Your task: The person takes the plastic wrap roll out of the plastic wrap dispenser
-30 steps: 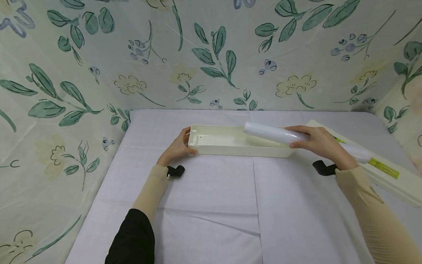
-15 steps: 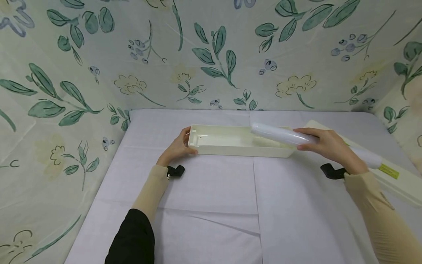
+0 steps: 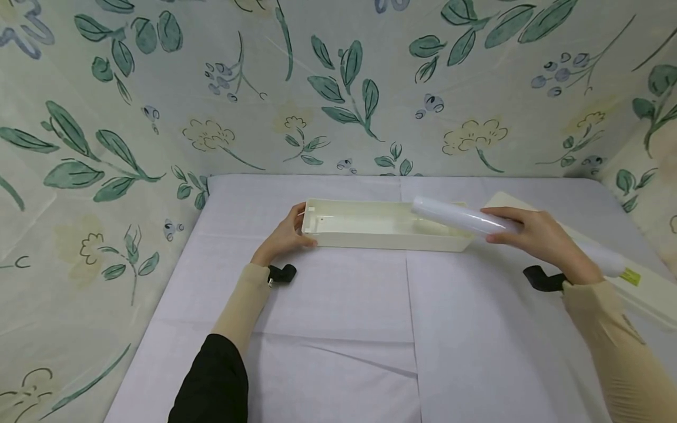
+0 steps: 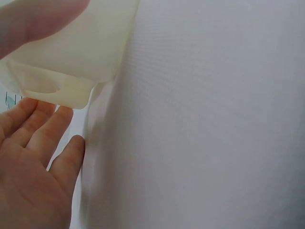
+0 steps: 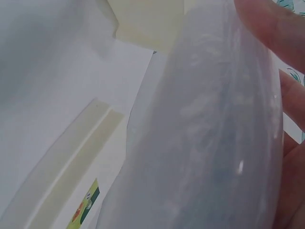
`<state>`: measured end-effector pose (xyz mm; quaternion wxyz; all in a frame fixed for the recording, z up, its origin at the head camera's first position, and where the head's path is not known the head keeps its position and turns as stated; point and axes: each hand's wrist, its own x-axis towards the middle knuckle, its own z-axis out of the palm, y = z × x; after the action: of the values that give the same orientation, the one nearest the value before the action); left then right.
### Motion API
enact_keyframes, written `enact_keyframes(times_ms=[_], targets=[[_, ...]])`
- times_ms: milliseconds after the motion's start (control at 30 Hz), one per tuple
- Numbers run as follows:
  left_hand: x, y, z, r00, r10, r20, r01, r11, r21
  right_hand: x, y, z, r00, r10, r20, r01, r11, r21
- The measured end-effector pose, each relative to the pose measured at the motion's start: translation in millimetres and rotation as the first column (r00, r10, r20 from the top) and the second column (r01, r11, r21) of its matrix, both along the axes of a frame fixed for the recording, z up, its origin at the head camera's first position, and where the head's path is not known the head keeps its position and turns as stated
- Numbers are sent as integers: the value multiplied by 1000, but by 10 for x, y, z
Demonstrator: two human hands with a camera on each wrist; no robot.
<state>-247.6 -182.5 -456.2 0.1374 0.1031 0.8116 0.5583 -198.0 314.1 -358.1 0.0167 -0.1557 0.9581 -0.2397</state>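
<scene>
My left hand (image 3: 284, 238) grips the left end of a long, open cream plastic box (image 3: 381, 241), thumb at the front and fingers behind. In the left wrist view, fingertips touch the end of this box (image 4: 81, 52). A roll of cling film (image 3: 455, 215), glossy and whitish, is in my right hand (image 3: 547, 239), pinched between thumb and fingers. The roll slants over the right part of the box, its left end higher. Up close in the right wrist view, the roll (image 5: 205, 124) fills the middle, with a corner of the box behind it.
A long cream lid (image 3: 650, 296) with a yellow-green label (image 3: 630, 276) lies diagonally on the right, partly hidden by the right arm and roll. White cloth (image 3: 338, 305) covers the table. A floral-patterned fabric (image 3: 359, 88) rises behind it.
My right hand has moved the cling film roll to the right, toward the box's right end and further over the lid's label. The left hand and box have stayed in place.
</scene>
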Motion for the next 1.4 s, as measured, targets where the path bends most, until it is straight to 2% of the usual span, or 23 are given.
enact_keyframes(times_ms=[633,933,1400], targets=[[0,4,5,1000,3,-2,-3,1000,-7,152,257,-10,998,-68,2,68,998,-8],[0,-1,-10,1000,0,-4,0,1000,1,217,371,-46,992,-120,44,120,993,-6],[-8,-4,-9,1000,-5,-8,5,1000,-10,338,588,-85,985,-164,60,166,986,-26]])
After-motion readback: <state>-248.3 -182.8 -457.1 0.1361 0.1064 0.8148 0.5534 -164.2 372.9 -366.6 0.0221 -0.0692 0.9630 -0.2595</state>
